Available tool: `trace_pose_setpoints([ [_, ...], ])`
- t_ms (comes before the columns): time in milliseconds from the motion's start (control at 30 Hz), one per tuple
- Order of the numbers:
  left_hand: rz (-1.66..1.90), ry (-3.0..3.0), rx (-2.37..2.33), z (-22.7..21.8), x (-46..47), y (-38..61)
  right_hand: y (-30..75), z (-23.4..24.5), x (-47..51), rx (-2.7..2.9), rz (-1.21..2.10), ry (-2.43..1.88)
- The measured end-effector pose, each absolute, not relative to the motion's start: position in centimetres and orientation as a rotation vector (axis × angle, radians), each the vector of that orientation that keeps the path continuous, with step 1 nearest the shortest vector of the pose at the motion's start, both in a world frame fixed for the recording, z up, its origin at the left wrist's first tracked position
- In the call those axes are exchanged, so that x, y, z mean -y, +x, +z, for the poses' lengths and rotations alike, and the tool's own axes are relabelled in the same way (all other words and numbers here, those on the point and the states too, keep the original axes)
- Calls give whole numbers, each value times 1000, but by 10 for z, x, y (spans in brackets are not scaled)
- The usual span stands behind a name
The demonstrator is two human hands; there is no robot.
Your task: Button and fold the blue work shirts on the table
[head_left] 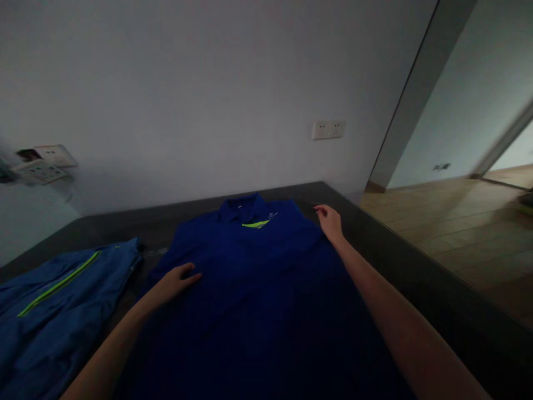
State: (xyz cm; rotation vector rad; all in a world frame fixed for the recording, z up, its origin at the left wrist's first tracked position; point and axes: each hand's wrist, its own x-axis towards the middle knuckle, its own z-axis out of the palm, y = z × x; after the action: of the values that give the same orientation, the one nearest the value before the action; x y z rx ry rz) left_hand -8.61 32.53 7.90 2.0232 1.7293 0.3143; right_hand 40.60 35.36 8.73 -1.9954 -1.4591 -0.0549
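A dark blue collared polo shirt [237,261] lies spread out with its collar at the far end. A yellow-green stripe and a small pale logo mark its chest. Over the shirt's left side is my left hand [177,279], its thumb and fingers apart and nothing between them. My right hand [330,221] is beside the shirt's right shoulder edge, fingers loosely bent leftward, with no cloth visible in them. Whether either hand touches the fabric is hard to see in the dim light.
A lighter blue garment [79,300] with a yellow-green zip-like stripe lies on the left of the dark table [333,194]. Behind stands a pale wall with a double socket [328,130]. More sockets [56,155] are at far left. Wooden flooring [441,222] extends beyond the right edge.
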Motion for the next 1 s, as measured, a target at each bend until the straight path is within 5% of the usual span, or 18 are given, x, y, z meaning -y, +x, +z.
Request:
trace_pose_setpoints([
  [400, 314, 1979, -1744, 66, -329, -91, 359, 68, -464, 1556, -77, -2352],
  [1000, 284, 1752, -1747, 69, -340, -95, 421, 83, -477, 1493, -46, -2426],
])
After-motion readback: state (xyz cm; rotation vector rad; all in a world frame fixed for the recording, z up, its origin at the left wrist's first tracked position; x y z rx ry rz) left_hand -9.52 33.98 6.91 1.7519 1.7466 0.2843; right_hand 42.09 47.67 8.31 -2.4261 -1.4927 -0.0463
